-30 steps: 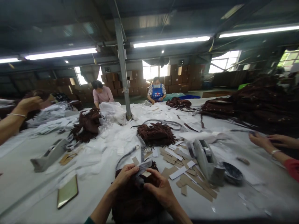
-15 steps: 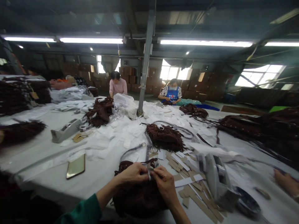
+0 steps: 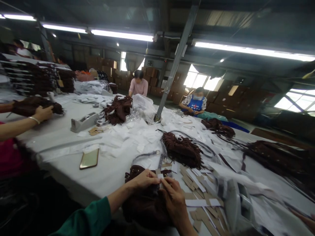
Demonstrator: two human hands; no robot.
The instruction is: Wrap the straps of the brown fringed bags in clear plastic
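My left hand [image 3: 145, 179] and my right hand [image 3: 175, 196] meet over a dark brown bag [image 3: 145, 211] at the table's near edge. Between their fingertips is a small white strip [image 3: 160, 176], pinched from both sides. It looks like paper or card and lies at the bag's top part. A grey strap [image 3: 144, 155] arches behind the bag. Beside my right hand, brown and white card strips [image 3: 197, 203] lie in a loose heap. My fingers hide part of the strip and of the bag's top.
A tape dispenser [image 3: 237, 203] stands at right, another dispenser [image 3: 85, 122] at left. A phone [image 3: 89, 159] lies at left. Ahead is a fringed brown bag [image 3: 182, 149]. A co-worker's hand [image 3: 43, 113] holds a brown bag at far left. A post [image 3: 173, 65] rises from the table.
The view has turned left and tilted, so most things sit further right. The co-worker at left shows more, with both arms at a brown bag. My hands stay together at the white strip.
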